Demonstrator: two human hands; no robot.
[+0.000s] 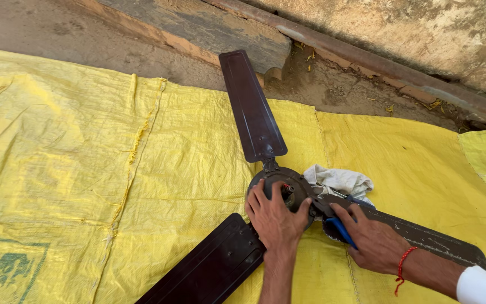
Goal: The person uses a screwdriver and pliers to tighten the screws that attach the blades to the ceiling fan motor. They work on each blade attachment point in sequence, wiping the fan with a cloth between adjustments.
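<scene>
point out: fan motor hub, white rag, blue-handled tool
fan motor hub [296, 181]: head view, bare top of the dark round housing beside the left hand.
white rag [341, 181]: head view, middle of the crumpled cloth.
blue-handled tool [343, 231]: head view, blue grip under the right hand.

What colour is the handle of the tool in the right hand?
Blue handle, gripped by the right hand; the head view shows it.

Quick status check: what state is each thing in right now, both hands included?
Ceiling fan: lying flat on the sheet, three blades attached.
Left hand: pressed flat on the fan's motor hub.
Right hand: gripping a blue-handled tool at the blade joint.
White rag: crumpled beside the hub.
Yellow woven sheet: spread out, wrinkled.
</scene>
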